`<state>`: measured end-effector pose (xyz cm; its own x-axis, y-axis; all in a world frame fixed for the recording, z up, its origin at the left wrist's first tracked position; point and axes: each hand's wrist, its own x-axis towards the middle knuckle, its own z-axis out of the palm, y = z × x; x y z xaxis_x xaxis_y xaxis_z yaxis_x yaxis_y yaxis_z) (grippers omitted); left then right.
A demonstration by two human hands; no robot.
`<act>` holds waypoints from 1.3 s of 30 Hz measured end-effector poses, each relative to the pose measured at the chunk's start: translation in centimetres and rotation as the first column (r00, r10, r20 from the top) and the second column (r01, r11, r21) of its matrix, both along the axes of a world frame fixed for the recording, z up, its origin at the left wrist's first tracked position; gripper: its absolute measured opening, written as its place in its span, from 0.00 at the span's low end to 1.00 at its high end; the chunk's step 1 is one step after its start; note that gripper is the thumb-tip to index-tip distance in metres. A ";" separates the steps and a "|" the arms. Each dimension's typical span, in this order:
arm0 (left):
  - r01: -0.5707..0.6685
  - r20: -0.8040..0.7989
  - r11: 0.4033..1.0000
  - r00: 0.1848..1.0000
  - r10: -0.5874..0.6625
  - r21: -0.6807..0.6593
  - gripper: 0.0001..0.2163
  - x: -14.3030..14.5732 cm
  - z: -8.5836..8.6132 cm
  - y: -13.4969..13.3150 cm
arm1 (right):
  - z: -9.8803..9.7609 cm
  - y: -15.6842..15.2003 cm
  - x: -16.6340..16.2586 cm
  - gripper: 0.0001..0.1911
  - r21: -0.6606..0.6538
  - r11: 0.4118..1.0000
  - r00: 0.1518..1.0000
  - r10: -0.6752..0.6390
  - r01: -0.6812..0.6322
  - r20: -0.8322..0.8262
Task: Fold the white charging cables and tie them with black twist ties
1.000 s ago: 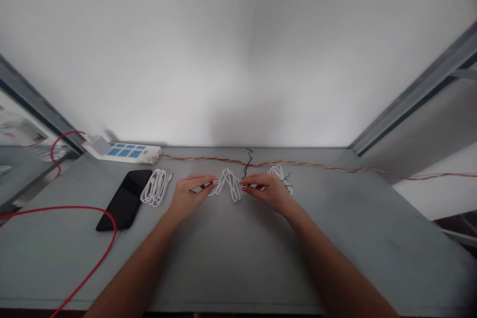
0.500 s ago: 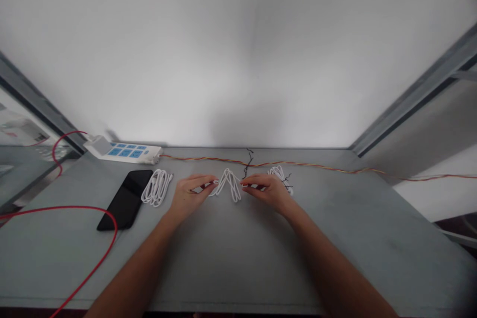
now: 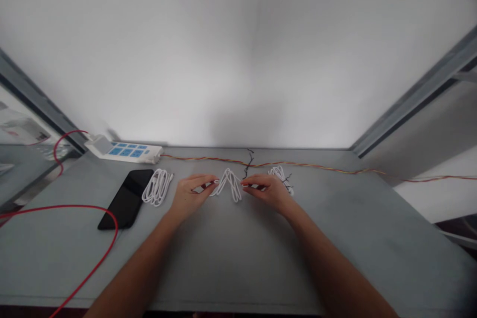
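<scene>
A white cable (image 3: pixel 234 186) is bent into narrow folds between my two hands, low over the grey table. My left hand (image 3: pixel 189 195) pinches one end of it between thumb and fingertips. On the other side my right hand (image 3: pixel 269 190) pinches the opposite end, where a small white connector shows at the fingertips. Partly hidden behind my right hand lies another coiled white cable (image 3: pixel 276 172), with dark twist ties (image 3: pixel 287 180) beside or on it. To the left of my left hand rests a coiled white cable (image 3: pixel 158 188) against a black smartphone (image 3: pixel 126 199).
A white power strip (image 3: pixel 128 152) with blue sockets stands at the back left. Its twisted red-and-yellow cord (image 3: pixel 316 166) runs along the wall. A red cable (image 3: pixel 108 254) loops across the left of the table (image 3: pixel 238 268). More dark twist ties (image 3: pixel 247 165) lie behind my hands.
</scene>
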<state>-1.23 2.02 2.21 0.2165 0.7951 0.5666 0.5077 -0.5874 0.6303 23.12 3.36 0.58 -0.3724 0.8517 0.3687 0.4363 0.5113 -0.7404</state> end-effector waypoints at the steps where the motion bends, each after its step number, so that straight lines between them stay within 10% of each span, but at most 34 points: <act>1: -0.002 -0.002 1.000 1.000 0.002 0.001 0.06 0.0 0.0 0.0 | 0.0 0.0 0.0 0.08 -0.001 1.000 1.000 -0.001 0.001 -0.006; 39: 0.002 -0.018 1.000 1.000 -0.002 0.011 0.05 0.0 0.0 0.0 | 0.1 0.0 0.0 0.08 0.025 1.000 1.000 -0.005 0.005 0.005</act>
<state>-1.20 1.97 2.25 0.2281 0.7885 0.5712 0.5174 -0.5951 0.6149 23.11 3.33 0.66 -0.3701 0.8442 0.3877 0.4425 0.5272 -0.7254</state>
